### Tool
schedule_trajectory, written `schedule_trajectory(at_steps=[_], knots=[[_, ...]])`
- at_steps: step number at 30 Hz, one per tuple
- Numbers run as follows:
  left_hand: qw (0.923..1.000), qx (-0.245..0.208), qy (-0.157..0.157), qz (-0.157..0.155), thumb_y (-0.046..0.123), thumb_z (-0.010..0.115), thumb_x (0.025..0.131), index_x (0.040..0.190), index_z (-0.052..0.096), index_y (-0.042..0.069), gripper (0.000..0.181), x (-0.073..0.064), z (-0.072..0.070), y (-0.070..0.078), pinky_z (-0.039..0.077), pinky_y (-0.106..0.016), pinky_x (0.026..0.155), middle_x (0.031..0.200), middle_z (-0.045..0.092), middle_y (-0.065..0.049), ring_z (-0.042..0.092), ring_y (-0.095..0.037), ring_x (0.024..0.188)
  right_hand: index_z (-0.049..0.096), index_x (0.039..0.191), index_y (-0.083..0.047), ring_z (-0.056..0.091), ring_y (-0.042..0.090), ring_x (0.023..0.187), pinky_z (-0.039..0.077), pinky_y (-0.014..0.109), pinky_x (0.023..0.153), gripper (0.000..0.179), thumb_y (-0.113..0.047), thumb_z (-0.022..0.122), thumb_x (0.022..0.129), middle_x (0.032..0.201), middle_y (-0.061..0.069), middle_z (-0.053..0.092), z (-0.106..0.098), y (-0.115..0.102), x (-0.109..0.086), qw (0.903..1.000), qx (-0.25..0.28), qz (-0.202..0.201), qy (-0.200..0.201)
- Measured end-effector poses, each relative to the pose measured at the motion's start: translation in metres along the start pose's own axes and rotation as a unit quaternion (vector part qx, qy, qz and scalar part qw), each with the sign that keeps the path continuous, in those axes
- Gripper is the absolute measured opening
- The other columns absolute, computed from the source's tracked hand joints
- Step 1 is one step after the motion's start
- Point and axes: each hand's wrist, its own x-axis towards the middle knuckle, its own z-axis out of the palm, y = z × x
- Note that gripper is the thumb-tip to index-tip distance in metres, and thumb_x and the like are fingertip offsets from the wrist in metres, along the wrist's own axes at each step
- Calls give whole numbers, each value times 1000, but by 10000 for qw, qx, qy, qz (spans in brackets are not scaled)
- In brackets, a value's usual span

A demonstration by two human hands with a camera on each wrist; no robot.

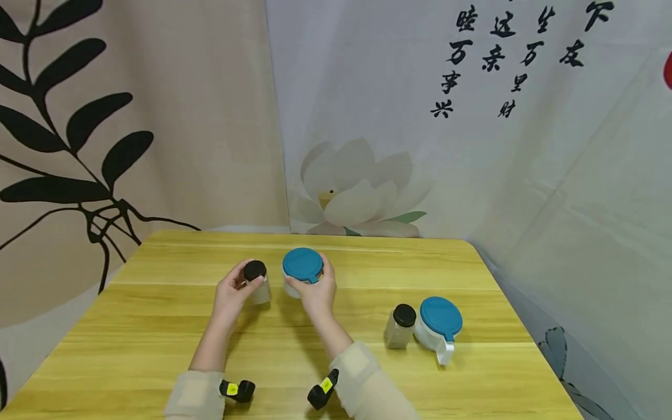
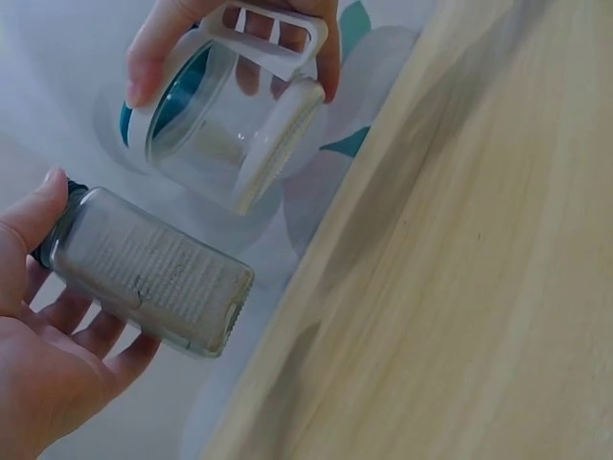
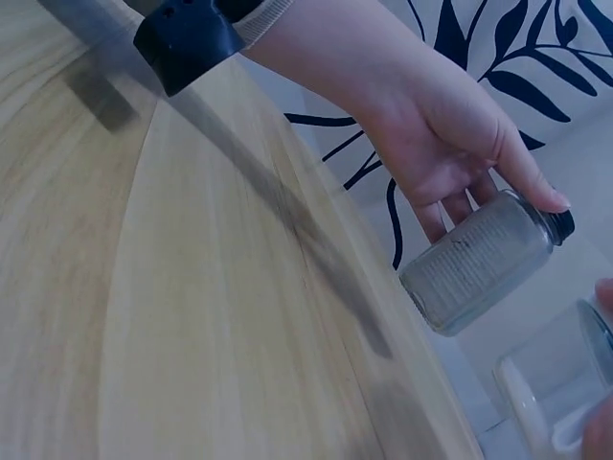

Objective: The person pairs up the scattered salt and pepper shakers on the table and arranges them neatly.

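My left hand grips a small square glass jar by its black lid, thumb on one side and fingers on the other. Printed text covers one face of the glass; what it contains is hard to tell. To its right, my right hand holds a round clear jar with a blue lid and a white handle, fingers wrapped about the lid end. Both jars are off the tabletop, side by side and apart, their shadows on the wood below. The right wrist view shows only part of the round jar.
On the right of the wooden table stand a second black-lidded jar and a second blue-lidded jar, close together, its white handle towards me. Behind the table's far edge hangs a printed cloth. Each wrist wears a black camera strap.
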Motion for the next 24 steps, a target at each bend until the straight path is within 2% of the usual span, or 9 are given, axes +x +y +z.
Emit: schedule_trajectory(at_steps=[2,4,7,13,24], knots=[[10000,-16,-44,5,17,70,89,139,48,5,55,-2,1,2,40,-16,90,133,52,-11,50,-8,112,48,138,-16,46,31,123,36,54,99,87,-16,91,63,134,7,50,-2,-2,-1,10000,14,18,33],[10000,-42,-69,35,19,70,89,139,48,6,57,1,1,-4,40,-17,91,134,52,-10,50,-9,114,48,138,-16,46,31,123,36,54,99,87,-16,91,63,134,7,50,-4,-3,-3,10000,40,22,66],[9998,-18,-107,140,21,70,89,139,49,5,57,1,2,-5,40,-17,91,133,52,-9,50,-9,114,47,138,-15,46,31,123,37,55,98,87,-16,91,63,133,7,50,-7,-3,-4,9999,46,-5,113],[9993,-47,-154,323,18,72,87,137,51,4,55,1,6,-2,42,-18,89,130,55,-10,52,-8,111,46,138,-13,46,32,123,37,56,97,87,-17,91,64,134,9,49,-11,-6,-6,9998,57,-106,166],[9995,-34,-206,229,17,72,87,137,51,5,55,-6,11,6,42,-17,89,133,52,-12,52,-10,112,48,136,-11,46,31,121,37,56,97,85,-20,91,63,131,8,50,-20,-9,-16,9991,2,-221,372]])
